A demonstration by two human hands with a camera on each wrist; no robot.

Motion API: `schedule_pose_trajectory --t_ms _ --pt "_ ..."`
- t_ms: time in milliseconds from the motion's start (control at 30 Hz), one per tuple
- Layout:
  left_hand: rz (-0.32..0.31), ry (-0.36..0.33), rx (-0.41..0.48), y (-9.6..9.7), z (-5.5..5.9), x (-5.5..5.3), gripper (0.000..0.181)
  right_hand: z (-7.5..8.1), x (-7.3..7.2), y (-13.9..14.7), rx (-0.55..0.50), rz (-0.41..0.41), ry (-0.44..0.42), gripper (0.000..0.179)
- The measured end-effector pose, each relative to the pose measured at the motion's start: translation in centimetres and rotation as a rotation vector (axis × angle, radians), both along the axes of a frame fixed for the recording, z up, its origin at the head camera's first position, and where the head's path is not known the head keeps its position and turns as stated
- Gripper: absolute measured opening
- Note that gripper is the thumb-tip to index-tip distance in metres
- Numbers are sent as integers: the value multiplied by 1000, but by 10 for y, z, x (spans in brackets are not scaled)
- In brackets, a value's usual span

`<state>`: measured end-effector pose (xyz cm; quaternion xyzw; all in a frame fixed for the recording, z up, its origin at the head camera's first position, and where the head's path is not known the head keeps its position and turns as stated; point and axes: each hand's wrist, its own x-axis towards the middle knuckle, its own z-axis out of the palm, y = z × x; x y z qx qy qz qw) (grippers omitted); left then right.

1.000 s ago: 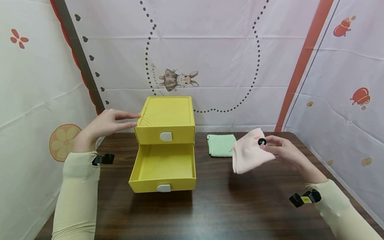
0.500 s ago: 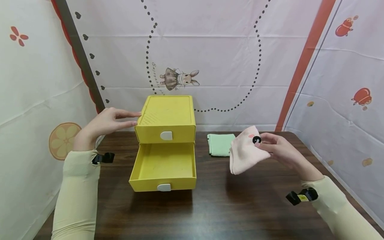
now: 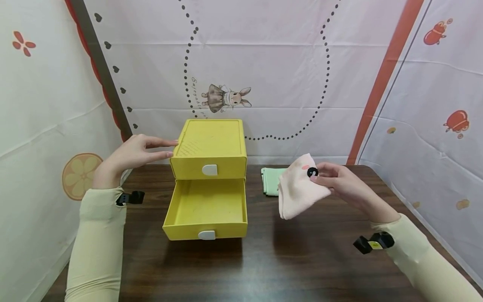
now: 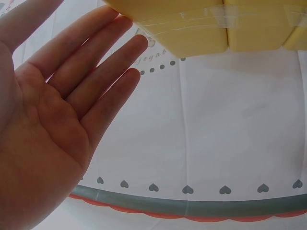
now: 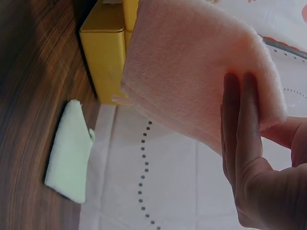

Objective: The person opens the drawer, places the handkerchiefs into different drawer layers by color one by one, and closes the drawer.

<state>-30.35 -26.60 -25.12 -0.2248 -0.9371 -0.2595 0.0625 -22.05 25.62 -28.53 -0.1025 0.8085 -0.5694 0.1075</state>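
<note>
My right hand (image 3: pixel 341 184) pinches a folded pink cloth (image 3: pixel 299 188) by its right side, holding it above the table. A black ring-shaped mark and a small pink patch show near the thumb. In the right wrist view the fingers (image 5: pixel 240 115) press flat against the cloth's far face. With straight fingers, my left hand (image 3: pixel 132 155) touches the upper left side of a yellow drawer unit (image 3: pixel 211 138). Its lower drawer (image 3: pixel 205 205) is pulled out and holds nothing; the upper one (image 3: pixel 192 168) is closed. In the left wrist view the palm (image 4: pixel 53 120) faces the camera.
A folded green towel (image 3: pixel 269 181) lies on the dark wooden table (image 3: pixel 260 260) behind the pink cloth, partly covered by it in the head view. White printed fabric (image 3: pixel 283 75) hangs around the back and sides.
My right hand has carried the pink cloth leftward, nearer the drawer unit, so it now hides part of the green towel. The left hand stays at the unit.
</note>
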Motion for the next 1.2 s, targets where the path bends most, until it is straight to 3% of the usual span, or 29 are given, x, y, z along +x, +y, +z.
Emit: schedule_pose_trajectory --t_ms 300,733,1200 --pt "0 -6 3 0 0 -1 48 6 0 -13 1 46 6 39" --pt "0 -6 2 1 1 0 49 16 0 -35 -85 89 2 42" --pt "6 -14 -4 1 1 1 49 20 -6 -60 -125 147 5 33"
